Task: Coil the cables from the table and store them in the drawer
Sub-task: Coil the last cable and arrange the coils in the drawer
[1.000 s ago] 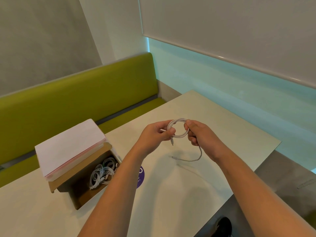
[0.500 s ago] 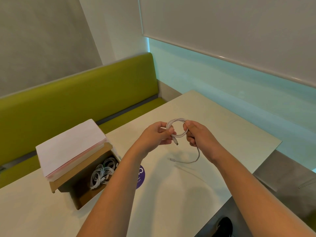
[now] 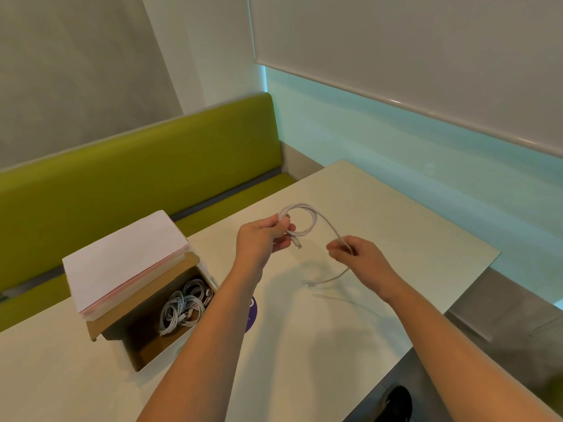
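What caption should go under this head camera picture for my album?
Left hand pinches a white cable coil while right hand holds its loose tail above the table.

Pale table [image 3: 304,360], cardboard drawer [image 3: 143,345] on it

White cable [image 3: 307,222] half-coiled above table, tail hanging; coiled cables [image 3: 182,307] in open cardboard drawer [image 3: 146,348].
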### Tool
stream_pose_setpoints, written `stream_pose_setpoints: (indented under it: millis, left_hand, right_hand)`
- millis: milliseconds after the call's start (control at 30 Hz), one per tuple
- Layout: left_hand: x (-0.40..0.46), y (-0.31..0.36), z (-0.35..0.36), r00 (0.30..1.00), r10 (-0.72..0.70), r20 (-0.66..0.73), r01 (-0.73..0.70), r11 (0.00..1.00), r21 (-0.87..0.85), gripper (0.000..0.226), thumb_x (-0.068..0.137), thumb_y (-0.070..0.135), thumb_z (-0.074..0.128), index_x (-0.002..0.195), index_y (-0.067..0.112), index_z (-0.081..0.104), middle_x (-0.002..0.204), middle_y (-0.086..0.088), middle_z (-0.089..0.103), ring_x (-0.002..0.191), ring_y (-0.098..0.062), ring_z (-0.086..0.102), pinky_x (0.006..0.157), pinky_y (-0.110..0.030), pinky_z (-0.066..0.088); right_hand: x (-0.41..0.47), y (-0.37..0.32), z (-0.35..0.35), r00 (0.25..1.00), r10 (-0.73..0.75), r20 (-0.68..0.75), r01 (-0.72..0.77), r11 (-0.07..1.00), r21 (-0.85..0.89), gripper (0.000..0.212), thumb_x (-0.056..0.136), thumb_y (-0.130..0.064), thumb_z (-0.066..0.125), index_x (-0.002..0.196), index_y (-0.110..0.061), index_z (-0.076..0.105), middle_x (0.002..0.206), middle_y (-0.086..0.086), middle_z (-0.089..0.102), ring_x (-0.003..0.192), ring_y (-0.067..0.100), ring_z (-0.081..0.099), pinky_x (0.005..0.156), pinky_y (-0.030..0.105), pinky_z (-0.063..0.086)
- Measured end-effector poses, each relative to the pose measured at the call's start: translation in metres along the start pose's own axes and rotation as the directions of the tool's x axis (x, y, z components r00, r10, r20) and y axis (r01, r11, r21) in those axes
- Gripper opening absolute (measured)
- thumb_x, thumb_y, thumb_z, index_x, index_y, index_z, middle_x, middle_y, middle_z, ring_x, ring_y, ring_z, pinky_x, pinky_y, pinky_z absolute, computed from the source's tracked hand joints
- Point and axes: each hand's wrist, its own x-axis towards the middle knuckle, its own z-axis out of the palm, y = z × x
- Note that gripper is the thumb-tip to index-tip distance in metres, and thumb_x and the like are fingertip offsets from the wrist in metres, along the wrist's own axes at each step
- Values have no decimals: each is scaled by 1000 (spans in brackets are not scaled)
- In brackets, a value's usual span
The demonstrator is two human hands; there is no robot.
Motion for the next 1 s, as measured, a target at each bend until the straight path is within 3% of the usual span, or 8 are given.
stream_pose_setpoints:
  millis: [133,267,333,400,500,600,767,1000]
  left_hand:
    - [3,4,-4,1000,-3,-28,1,999,-50,18,90,14,69,100,0,75,88,-10,76,72,-17,66,69,-23,60]
    - [5,9,-9,999,-29,-43,23,992,-123,20,89,13,71,104,-1,73,88,-9,76,69,-15,65,65,-20,59]
    - [6,9,-11,999,-35,-41,29,991,-129,20,88,14,72,102,-1,73,89,-10,76,71,-16,66,68,-22,60]
    - [5,8,-12,998,-51,-31,47,992,-119,20,86,15,73,99,-1,74,90,-10,76,71,-17,68,72,-24,61]
    - [5,3,-12,996,-88,-5,87,994,-67,21,84,17,75,95,-1,75,90,-8,75,70,-19,69,77,-27,61]
    - [5,-1,-13,991,-134,11,135,990,-42,26,81,18,79,97,-2,75,91,-6,75,69,-21,69,78,-30,61]
    - [1,-2,-11,986,-161,49,163,986,-29,25,79,19,80,94,-1,75,92,-6,77,73,-24,72,74,-30,61]
    - [-1,0,-8,976,-186,114,190,982,-20,28,79,19,80,98,-1,75,94,-10,76,76,-26,72,73,-30,61]
  right_hand:
    - [-1,33,6,997,63,-36,-66,994,-87,9,87,-21,70,87,-30,73,104,-6,66,97,10,61,82,19,43]
    - [-5,53,12,989,143,-49,-147,982,-115,10,88,-21,70,85,-30,73,102,-6,65,88,15,63,76,21,46]
    - [-5,59,15,977,212,-36,-211,977,8,10,89,-14,68,88,-21,75,99,3,71,79,19,68,73,24,54]
    - [-5,58,16,958,280,-65,-257,936,241,11,91,-6,64,91,-9,75,101,11,74,78,24,71,71,25,60]
    - [-1,45,12,941,315,-122,-202,814,545,11,93,-4,60,91,-1,71,101,16,71,83,32,71,72,29,61]
    - [6,25,4,943,302,-140,-109,679,726,15,92,-8,63,100,3,68,92,16,71,80,29,72,74,32,61]
    - [13,4,-9,953,272,-130,-50,567,822,14,94,-8,59,100,0,68,89,11,73,78,22,72,70,27,60]
    - [13,-6,-16,984,170,-49,-65,605,794,17,97,-7,53,105,-1,67,96,12,72,78,21,72,76,28,60]
